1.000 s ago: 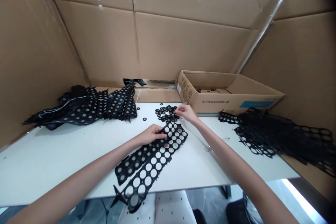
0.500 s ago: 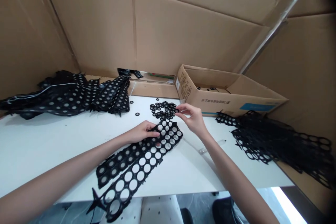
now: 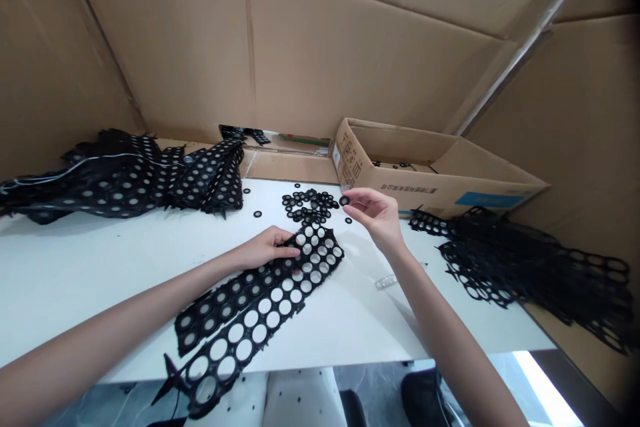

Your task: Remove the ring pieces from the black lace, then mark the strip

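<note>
My left hand [image 3: 273, 248] is closed on a black perforated rubber sheet [image 3: 250, 320] that lies slantwise on the table, one end hanging past the front edge. Its right-hand strip has open round holes; the left part still shows small rings in its holes. Between thumb and fingertips, my right hand [image 3: 373, 213] pinches a small black rubber ring [image 3: 345, 201]. Just left of that hand is a pile of loose black rings [image 3: 306, 205]. One single ring [image 3: 349, 221] lies below the pinched one.
An open cardboard box [image 3: 425, 190] with a few rings inside stands at the back right. Stacked perforated sheets [image 3: 135, 177] lie at the left. Black punched-out sheets [image 3: 530, 267] heap up at the right. A clear plastic piece [image 3: 386, 281] lies near my right forearm.
My right hand has lifted slightly away from the pile, and the ring in its fingertips now shows clearly. A single ring now lies beneath it. My left hand keeps its hold on the sheet.
</note>
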`<action>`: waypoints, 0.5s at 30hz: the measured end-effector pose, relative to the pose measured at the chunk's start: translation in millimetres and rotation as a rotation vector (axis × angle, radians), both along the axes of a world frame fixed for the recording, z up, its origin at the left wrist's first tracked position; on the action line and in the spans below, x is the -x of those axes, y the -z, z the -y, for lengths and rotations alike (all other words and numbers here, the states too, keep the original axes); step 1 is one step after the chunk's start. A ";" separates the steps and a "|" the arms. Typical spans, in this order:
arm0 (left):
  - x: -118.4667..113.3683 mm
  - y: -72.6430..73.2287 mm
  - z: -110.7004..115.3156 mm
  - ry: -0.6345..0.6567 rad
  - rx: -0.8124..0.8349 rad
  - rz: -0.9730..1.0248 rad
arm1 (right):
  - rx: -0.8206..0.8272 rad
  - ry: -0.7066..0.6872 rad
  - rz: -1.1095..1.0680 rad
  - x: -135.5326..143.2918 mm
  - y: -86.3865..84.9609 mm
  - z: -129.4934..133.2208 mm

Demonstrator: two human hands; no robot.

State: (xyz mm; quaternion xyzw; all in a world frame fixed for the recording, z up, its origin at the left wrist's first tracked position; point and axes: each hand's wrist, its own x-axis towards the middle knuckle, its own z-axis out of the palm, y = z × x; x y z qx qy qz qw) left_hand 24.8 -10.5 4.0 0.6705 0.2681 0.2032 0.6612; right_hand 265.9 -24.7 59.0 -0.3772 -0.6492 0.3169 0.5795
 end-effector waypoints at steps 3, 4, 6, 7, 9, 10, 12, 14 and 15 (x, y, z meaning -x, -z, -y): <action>0.1 0.3 -0.6 -0.009 -0.019 -0.008 | -0.041 -0.006 0.009 0.6 -0.6 1.6; 0.3 1.3 -1.2 -0.012 -0.024 -0.010 | -0.069 -0.001 0.027 1.0 -1.0 2.7; 0.7 3.7 -2.4 -0.015 -0.034 -0.011 | -0.149 0.029 0.093 2.2 -2.2 5.7; 0.9 4.9 -2.9 -0.015 -0.036 -0.012 | -0.196 0.049 0.136 2.7 -2.8 7.3; 1.0 6.4 -3.4 -0.016 -0.040 -0.017 | -0.267 0.088 0.215 3.1 -3.9 9.9; 0.9 6.6 -3.3 -0.015 -0.042 -0.019 | -0.281 0.101 0.243 3.0 -4.0 10.5; 0.6 5.9 -2.8 -0.014 -0.047 -0.024 | -0.273 0.121 0.266 2.0 -2.6 9.3; 0.5 4.8 -2.4 -0.013 -0.039 -0.023 | -0.243 0.134 0.268 0.3 2.8 4.4; 0.6 4.3 -2.5 -0.013 -0.036 -0.024 | -0.224 0.134 0.272 -0.6 7.7 0.4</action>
